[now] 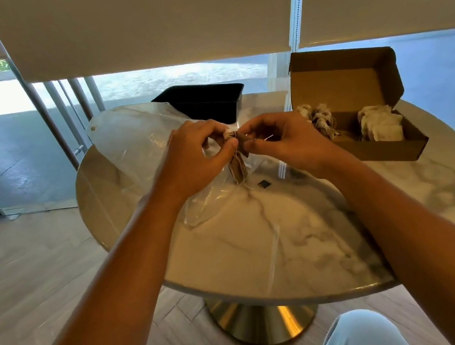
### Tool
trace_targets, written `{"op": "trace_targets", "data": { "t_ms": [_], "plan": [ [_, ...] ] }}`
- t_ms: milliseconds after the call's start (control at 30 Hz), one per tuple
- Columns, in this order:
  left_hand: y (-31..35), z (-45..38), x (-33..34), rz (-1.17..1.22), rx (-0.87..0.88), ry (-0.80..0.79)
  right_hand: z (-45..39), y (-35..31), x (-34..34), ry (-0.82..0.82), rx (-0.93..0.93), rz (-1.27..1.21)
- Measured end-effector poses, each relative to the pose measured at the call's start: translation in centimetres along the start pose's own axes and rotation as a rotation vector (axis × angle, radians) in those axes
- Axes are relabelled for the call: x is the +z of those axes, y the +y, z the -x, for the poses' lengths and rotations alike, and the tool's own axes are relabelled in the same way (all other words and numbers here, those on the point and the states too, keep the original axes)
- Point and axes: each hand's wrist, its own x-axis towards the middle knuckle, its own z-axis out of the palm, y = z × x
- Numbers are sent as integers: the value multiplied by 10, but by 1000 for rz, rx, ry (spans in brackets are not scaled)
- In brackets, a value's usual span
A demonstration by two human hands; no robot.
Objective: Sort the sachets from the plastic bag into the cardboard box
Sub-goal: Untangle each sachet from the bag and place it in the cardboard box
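Clear plastic bag [133, 145] lies flattened across the marble counter [303, 234] from nine o'clock toward the centre, its mouth spilling toward the near edge. At twelve o'clock a black tub [207, 104] stands behind it; its contents cannot be seen. Above the bag, the left hand [197, 153] and right hand [280, 140] both pinch a brown sachet [237, 168] with trailing strings. At two o'clock the cardboard box [359, 111] sits open, lid upright, holding stringy sachets in its left compartment and pale sachets [380, 127] in the right. Bare marble spreads along the near edge.
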Motion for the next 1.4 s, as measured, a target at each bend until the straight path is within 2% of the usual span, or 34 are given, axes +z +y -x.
{"op": "trace_targets", "data": {
  "t_ms": [133, 333, 567, 733, 867, 1000, 1133, 1267, 1400],
  "plan": [
    [4, 4, -4, 35, 0, 36, 0, -2, -1, 22, -7, 56],
    [5, 7, -10, 46, -14, 52, 3, -8, -4, 65, 20, -5],
    [7, 10, -14, 90, -15, 120, 5, -12, -2, 242, 50, 6],
    [12, 12, -14, 186, -1, 31, 3, -13, -3, 423, 99, -66],
    [13, 15, -13, 221, -10, -59, 2, -9, -6, 495, 138, -139],
    [12, 15, -12, 229, 8, -50, 2, -17, -5, 455, 106, -203],
    [12, 13, -11, 186, -2, 19, 7, -23, 0, 326, 69, -211],
    [12, 8, -9, 164, -81, 124, 9, -20, 3, 216, 14, -219],
    [13, 7, -8, 131, -102, 127, 10, -21, 5, 158, -24, -216]
  ]
}}
